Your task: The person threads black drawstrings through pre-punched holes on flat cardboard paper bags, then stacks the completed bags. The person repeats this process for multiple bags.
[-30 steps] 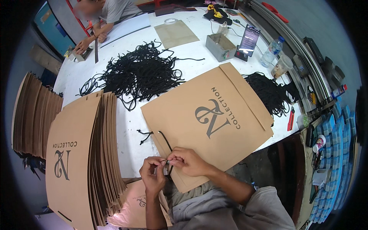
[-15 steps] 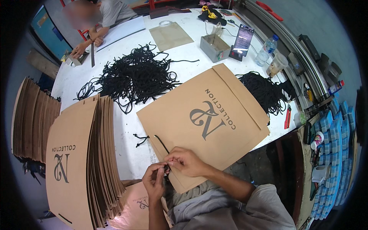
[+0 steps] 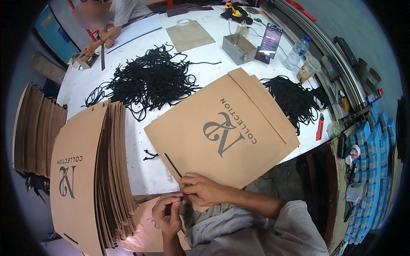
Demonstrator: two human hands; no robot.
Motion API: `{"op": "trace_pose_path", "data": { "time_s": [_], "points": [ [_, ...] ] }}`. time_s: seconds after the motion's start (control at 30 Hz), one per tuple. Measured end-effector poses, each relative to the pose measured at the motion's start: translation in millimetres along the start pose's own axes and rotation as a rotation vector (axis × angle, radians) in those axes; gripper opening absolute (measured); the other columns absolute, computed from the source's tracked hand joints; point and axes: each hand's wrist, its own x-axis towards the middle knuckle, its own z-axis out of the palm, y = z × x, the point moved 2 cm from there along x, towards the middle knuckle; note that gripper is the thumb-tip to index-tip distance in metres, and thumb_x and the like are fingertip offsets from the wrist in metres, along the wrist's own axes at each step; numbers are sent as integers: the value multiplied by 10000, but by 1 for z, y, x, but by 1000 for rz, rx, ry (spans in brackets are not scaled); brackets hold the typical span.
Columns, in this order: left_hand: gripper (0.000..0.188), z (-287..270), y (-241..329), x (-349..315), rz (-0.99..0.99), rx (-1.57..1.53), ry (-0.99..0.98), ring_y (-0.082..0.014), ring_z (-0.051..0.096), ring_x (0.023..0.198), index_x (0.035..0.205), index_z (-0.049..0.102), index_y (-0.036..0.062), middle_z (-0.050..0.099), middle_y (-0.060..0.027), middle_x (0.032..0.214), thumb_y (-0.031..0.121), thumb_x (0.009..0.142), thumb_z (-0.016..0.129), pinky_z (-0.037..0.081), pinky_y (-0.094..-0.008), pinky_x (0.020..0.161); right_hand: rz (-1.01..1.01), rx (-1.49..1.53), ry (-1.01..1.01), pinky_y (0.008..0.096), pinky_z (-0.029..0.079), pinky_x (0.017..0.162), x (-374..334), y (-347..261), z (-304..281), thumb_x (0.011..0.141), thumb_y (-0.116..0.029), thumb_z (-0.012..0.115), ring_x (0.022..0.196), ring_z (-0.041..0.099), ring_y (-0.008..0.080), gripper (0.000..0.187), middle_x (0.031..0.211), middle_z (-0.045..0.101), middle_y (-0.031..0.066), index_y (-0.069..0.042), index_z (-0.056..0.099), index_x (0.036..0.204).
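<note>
A brown paper bag (image 3: 192,115) with dark printing lies slantwise on the table, its near edge by my lap. A black cord (image 3: 172,164) runs straight along that edge from a hole toward my fingers. My right hand (image 3: 200,189) is closed in a pinch at the cord's near end, resting over the bag's edge. Just left of it and lower, my left hand (image 3: 168,212) pinches at the same spot, fingertips meeting the right hand's. The cord's end between the fingers is mostly hidden. Knotted black cord ends (image 3: 150,155) stick out past the bag's left edge.
A thick row of brown bags (image 3: 81,166) stands at left. Black cords (image 3: 149,81) are heaped beyond the bag, with another cord pile (image 3: 288,100) at right. Nearby are a red cutter (image 3: 320,129), metal box (image 3: 239,49), phone (image 3: 270,42) and water bottle (image 3: 297,53). A co-worker's hand (image 3: 88,52) rests far left.
The bag has slid left, baring more of another bag's edge beneath it. The cord now lies straight along the bag instead of arching. Both hands have moved slightly down and left, still pinching.
</note>
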Motion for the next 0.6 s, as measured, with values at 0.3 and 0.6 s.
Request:
{"op": "trace_pose_path", "data": {
  "time_s": [0.3, 0.6],
  "points": [
    [65, -26, -6, -3, -65, -19, -15, -187, 693, 820, 980, 679, -47, 715, -178, 967, 15, 969, 661, 561, -310, 719, 118, -84, -1, 415, 498, 910, -1, -10, -4, 773, -37, 740, 960, 652, 302, 257, 965, 692, 130, -23, 708, 1027],
    [325, -52, -69, 79, 276, 752, 92, -351, 608, 1171, 1242, 674, 14, 653, -196, 1264, 23, 917, 677, 491, -425, 982, 376, -646, 272, 502, 359, 1169, -29, 19, -109, 870, -215, 800, 1400, 473, 409, 546, 1437, 576, 214, 18, 619, 1329]
  ]
}}
